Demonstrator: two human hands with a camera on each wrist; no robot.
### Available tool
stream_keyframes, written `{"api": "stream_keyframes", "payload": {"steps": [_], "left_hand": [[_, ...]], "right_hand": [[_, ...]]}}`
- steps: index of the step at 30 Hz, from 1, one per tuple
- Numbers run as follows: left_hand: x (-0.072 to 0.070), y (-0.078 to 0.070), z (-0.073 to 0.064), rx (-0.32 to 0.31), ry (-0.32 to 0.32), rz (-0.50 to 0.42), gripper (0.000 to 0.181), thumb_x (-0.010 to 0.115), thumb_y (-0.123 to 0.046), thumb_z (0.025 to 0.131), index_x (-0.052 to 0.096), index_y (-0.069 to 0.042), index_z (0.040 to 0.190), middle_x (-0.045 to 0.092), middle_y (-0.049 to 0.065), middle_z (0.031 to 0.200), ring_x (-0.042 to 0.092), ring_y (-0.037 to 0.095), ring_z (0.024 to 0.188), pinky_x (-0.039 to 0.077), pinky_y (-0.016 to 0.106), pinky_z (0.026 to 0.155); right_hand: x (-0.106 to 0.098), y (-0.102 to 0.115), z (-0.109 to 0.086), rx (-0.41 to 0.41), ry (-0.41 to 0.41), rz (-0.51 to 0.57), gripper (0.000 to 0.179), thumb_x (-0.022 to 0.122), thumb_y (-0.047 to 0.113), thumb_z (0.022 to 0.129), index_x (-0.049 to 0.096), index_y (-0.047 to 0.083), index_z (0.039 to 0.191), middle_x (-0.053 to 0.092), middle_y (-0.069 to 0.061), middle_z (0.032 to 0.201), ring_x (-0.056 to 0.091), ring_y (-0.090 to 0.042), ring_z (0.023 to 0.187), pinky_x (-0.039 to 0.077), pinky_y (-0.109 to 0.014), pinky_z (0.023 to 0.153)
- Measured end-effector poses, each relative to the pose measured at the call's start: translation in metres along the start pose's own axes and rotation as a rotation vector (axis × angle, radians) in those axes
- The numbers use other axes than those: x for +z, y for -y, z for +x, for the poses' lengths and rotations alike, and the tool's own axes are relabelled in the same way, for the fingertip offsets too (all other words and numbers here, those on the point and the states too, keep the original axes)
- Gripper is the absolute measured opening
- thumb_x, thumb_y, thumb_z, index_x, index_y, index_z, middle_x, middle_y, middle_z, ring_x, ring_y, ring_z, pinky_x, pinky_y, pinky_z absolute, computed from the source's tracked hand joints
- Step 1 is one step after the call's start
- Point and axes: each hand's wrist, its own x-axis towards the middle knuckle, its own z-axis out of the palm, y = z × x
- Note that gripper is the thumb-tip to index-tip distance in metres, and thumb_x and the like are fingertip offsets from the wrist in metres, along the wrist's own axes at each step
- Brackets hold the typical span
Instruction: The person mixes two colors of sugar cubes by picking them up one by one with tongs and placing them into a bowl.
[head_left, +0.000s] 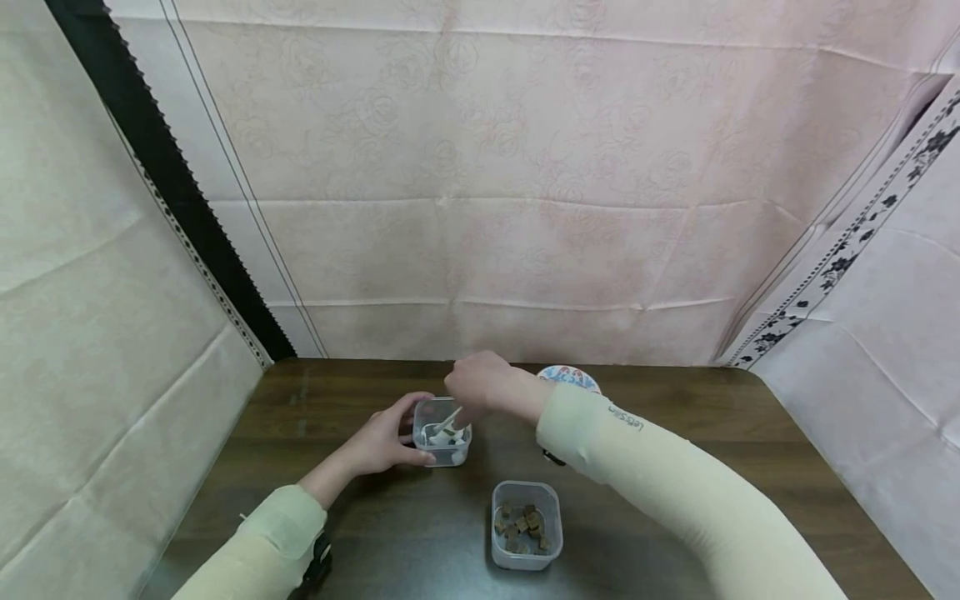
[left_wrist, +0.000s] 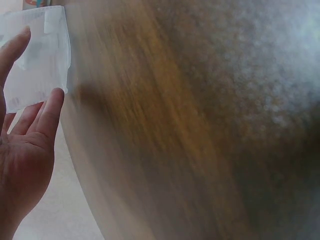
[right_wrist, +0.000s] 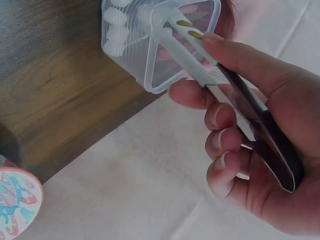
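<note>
My right hand (head_left: 486,385) grips a pair of small tongs (right_wrist: 250,112), with dark metal arms and pale tips. Those tips reach inside a clear plastic container (head_left: 442,456) on the wooden table. White rounded pieces (right_wrist: 116,32) show through the container's wall in the right wrist view. From the left side, my left hand (head_left: 386,437) holds this container, its thumb at the near side and fingers toward the far side. In the left wrist view, the left hand (left_wrist: 32,145) is around the translucent wall of the container (left_wrist: 42,65).
Nearer the front of the wooden table (head_left: 405,533) stands a second clear container (head_left: 556,533) with several brown cubes (head_left: 531,520). A round item with a colourful patterned top (head_left: 570,377) is behind the right forearm. Pale patterned cloth (head_left: 480,208) hangs beyond the table's far edge.
</note>
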Motion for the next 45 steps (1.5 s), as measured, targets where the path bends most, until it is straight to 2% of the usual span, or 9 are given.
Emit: {"api": "stream_keyframes", "payload": {"steps": [4, 7, 12, 17, 20, 24, 28, 39, 45], "left_hand": [[0.001, 0.001, 0.001, -0.015, -0.002, 0.009, 0.091, 0.094, -0.019, 0.085, 0.040, -0.013, 0.159, 0.053, 0.020, 0.152, 0.053, 0.045, 0.141, 0.059, 0.048, 0.104], [0.001, 0.002, 0.001, -0.012, -0.008, 0.043, 0.092, 0.094, -0.024, 0.084, 0.040, -0.014, 0.158, 0.053, 0.020, 0.152, 0.054, 0.045, 0.140, 0.060, 0.046, 0.102], [0.002, 0.001, 0.001, -0.031, -0.025, 0.050, 0.090, 0.095, -0.021, 0.084, 0.042, -0.015, 0.157, 0.053, 0.020, 0.152, 0.054, 0.046, 0.139, 0.060, 0.048, 0.102], [0.004, -0.003, 0.001, -0.069, -0.034, 0.021, 0.089, 0.094, -0.015, 0.083, 0.043, -0.017, 0.156, 0.052, 0.018, 0.154, 0.053, 0.044, 0.141, 0.058, 0.051, 0.105], [0.004, -0.004, 0.000, -0.051, -0.039, 0.023, 0.089, 0.094, -0.013, 0.083, 0.043, -0.015, 0.156, 0.051, 0.020, 0.153, 0.053, 0.047, 0.140, 0.058, 0.052, 0.104], [0.003, -0.006, -0.002, -0.022, -0.036, 0.007, 0.090, 0.094, -0.010, 0.082, 0.042, -0.012, 0.156, 0.051, 0.022, 0.152, 0.053, 0.049, 0.139, 0.059, 0.054, 0.103], [0.004, -0.007, -0.002, -0.023, -0.036, -0.006, 0.092, 0.095, -0.010, 0.082, 0.042, -0.012, 0.157, 0.051, 0.023, 0.153, 0.053, 0.049, 0.139, 0.059, 0.055, 0.103], [0.004, -0.004, -0.001, -0.028, -0.037, 0.005, 0.090, 0.094, -0.013, 0.083, 0.042, -0.012, 0.157, 0.050, 0.022, 0.154, 0.052, 0.048, 0.140, 0.059, 0.051, 0.103], [0.004, -0.004, -0.002, -0.025, -0.037, 0.007, 0.090, 0.094, -0.013, 0.083, 0.042, -0.012, 0.157, 0.050, 0.023, 0.153, 0.052, 0.049, 0.140, 0.059, 0.052, 0.103]], "right_hand": [[0.001, -0.011, -0.006, -0.005, -0.013, 0.070, 0.039, 0.080, 0.053, 0.093, 0.066, 0.020, 0.076, 0.061, 0.007, 0.072, 0.057, -0.014, 0.069, 0.060, -0.038, 0.065], [0.003, -0.019, -0.012, -0.015, -0.054, 0.117, 0.042, 0.082, 0.052, 0.091, 0.065, 0.021, 0.068, 0.056, 0.010, 0.066, 0.052, -0.013, 0.064, 0.056, -0.037, 0.061], [0.004, -0.034, -0.026, -0.041, -0.132, 0.163, 0.046, 0.083, 0.051, 0.090, 0.064, 0.023, 0.059, 0.050, 0.012, 0.058, 0.045, -0.012, 0.058, 0.042, -0.032, 0.050], [0.005, -0.047, -0.044, -0.043, -0.181, 0.214, 0.044, 0.082, 0.052, 0.092, 0.068, 0.024, 0.061, 0.051, 0.014, 0.059, 0.043, -0.008, 0.059, 0.034, -0.026, 0.050], [0.007, -0.055, -0.054, -0.037, -0.200, 0.239, 0.042, 0.081, 0.051, 0.093, 0.068, 0.024, 0.064, 0.052, 0.014, 0.061, 0.041, -0.007, 0.060, 0.033, -0.025, 0.050], [0.012, -0.067, -0.065, -0.036, -0.229, 0.249, 0.045, 0.080, 0.050, 0.094, 0.063, 0.024, 0.062, 0.046, 0.014, 0.058, 0.037, -0.008, 0.058, 0.029, -0.025, 0.049], [0.015, -0.078, -0.078, -0.037, -0.255, 0.251, 0.049, 0.079, 0.050, 0.094, 0.057, 0.024, 0.059, 0.042, 0.013, 0.058, 0.036, -0.009, 0.057, 0.027, -0.026, 0.050], [0.036, -0.115, -0.112, 0.057, -0.283, 0.290, 0.062, 0.082, 0.045, 0.092, 0.036, 0.025, 0.056, 0.026, 0.014, 0.056, 0.027, -0.006, 0.054, 0.019, -0.024, 0.049], [0.050, -0.133, -0.124, 0.143, -0.259, 0.304, 0.065, 0.083, 0.043, 0.092, 0.033, 0.025, 0.055, 0.023, 0.014, 0.055, 0.024, -0.007, 0.055, 0.018, -0.025, 0.050]]}}
